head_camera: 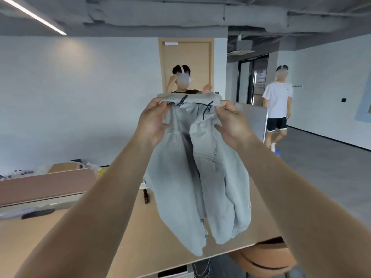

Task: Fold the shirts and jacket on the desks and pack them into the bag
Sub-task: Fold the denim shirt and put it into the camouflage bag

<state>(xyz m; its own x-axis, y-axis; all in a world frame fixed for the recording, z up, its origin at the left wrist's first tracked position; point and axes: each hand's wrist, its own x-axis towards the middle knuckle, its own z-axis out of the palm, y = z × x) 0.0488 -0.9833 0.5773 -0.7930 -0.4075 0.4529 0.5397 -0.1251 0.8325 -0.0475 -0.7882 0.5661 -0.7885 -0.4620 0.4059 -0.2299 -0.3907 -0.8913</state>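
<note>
Pale grey-blue denim jacket (210,177) is up at 12 o'clock, at arm's length, hanging over the table (70,237). Our left hand (152,121) pinches the collar edge at 11 o'clock and our right hand (230,121) pinches it at 1 o'clock, so both grips are clenched on the cloth. The jacket hangs upright with its front panels parted down the middle. We cannot tell whether the hem touches the table.

A brown partition (44,185) stands at 9 o'clock. A small black object (146,195) lies on the table by the jacket's left panel. Behind the collar is a person in a dark top (186,90), in front of a wooden door (186,57). A person in a white T-shirt (278,99) is at 2 o'clock.
</note>
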